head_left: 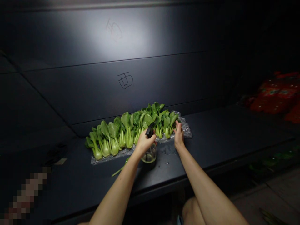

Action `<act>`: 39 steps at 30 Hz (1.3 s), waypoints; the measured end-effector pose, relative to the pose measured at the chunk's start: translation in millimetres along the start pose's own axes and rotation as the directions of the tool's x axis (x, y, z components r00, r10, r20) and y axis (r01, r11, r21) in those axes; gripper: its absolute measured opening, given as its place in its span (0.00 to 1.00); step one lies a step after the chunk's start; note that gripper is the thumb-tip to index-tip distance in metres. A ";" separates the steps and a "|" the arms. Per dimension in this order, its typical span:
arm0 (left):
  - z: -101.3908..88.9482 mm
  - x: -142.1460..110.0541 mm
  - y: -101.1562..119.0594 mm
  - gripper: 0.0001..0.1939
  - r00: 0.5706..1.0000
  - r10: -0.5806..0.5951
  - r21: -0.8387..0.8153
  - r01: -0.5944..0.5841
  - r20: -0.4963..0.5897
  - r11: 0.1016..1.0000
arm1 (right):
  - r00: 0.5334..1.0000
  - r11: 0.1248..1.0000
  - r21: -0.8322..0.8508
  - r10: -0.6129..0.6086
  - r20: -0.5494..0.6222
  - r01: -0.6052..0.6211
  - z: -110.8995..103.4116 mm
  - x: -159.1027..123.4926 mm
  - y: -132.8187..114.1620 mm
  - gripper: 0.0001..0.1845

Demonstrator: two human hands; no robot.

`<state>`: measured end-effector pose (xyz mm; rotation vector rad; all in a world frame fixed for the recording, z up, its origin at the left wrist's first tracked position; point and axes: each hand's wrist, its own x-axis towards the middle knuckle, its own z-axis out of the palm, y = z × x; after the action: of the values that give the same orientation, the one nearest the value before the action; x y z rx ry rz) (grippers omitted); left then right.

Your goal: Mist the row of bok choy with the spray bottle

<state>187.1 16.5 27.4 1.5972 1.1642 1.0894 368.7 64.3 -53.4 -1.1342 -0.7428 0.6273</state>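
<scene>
Left hand [145, 141] gripping transparent spray bottle [151, 154] with black trigger; right hand [179, 135] unclenched at right end of leafy green bok choy row [127, 132].
Row on clear crinkled plastic film [187, 130], flat dark grey bench [213, 137]; panelled wall [175, 84] close behind, bench runs on rightward. Bottle between row and front edge [225, 164]. Right fingers extended; leaf contact, can't tell.

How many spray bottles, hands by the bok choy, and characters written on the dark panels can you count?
Spray bottle: 1
Left hand and right hand: 2
Black character and faint character: 2
Total: 5
</scene>
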 end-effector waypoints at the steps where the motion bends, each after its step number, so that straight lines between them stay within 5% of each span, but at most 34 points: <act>1: -2.3 -1.4 -1.1 0.08 1.000 0.001 -0.003 -0.001 -0.004 1.000 | 1.000 1.000 -0.010 -0.008 -0.001 0.008 0.5 -0.8 -1.0 0.42; 11: -25.9 -13.1 -2.1 0.12 0.995 -0.073 -0.092 0.066 -0.065 0.994 | 0.984 0.972 -0.180 -0.166 -0.064 0.153 11.9 -12.7 -16.0 0.37; 31: -62.4 -24.9 -19.1 0.16 0.988 -0.076 -0.159 0.053 -0.138 0.986 | 0.918 0.829 -0.408 -0.389 0.074 0.384 47.0 -40.8 -14.8 0.37; 39: -64.5 -28.4 -22.2 0.22 0.997 -0.028 -0.139 0.017 -0.075 0.990 | 0.913 0.822 -0.402 -0.391 0.116 0.403 58.1 -50.5 -13.5 0.36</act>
<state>115.2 2.4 18.0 1.4434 1.1280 1.1996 293.1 54.2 -36.8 -1.3088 -1.1407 0.1250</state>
